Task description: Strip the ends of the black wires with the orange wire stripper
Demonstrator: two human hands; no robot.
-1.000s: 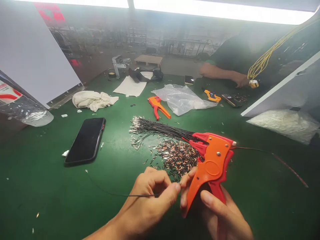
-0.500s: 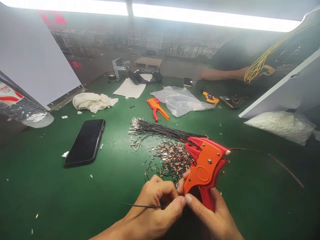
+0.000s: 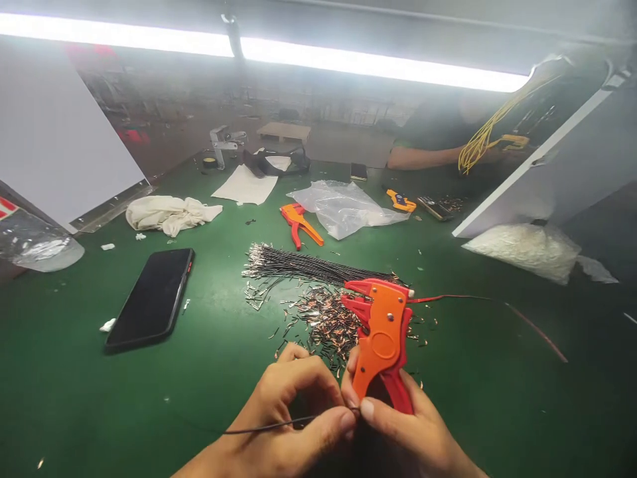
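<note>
Here's my left hand [image 3: 276, 401], index finger [image 3: 306, 375] arched over, thumb [image 3: 328, 428] pressing in a pinch; right beside it, my right hand [image 3: 418, 428], curled in a grip, thumb stretched inward, the two hands' fingertips nearly meeting!

Wire bundle [image 3: 308, 263] lies behind the clippings [image 3: 326, 321], right of the phone [image 3: 152, 297].

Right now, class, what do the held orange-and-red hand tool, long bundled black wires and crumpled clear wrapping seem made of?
Held hand tool: perhaps painted metal or moulded plastic, smooth and evenly coloured, with shiny metal rivets.
Black wires: likely metal inside dull plastic, dark along their length with silvery tips.
Clear wrapping: seemingly thin, glossy plastic film, see-through and creased.
</note>
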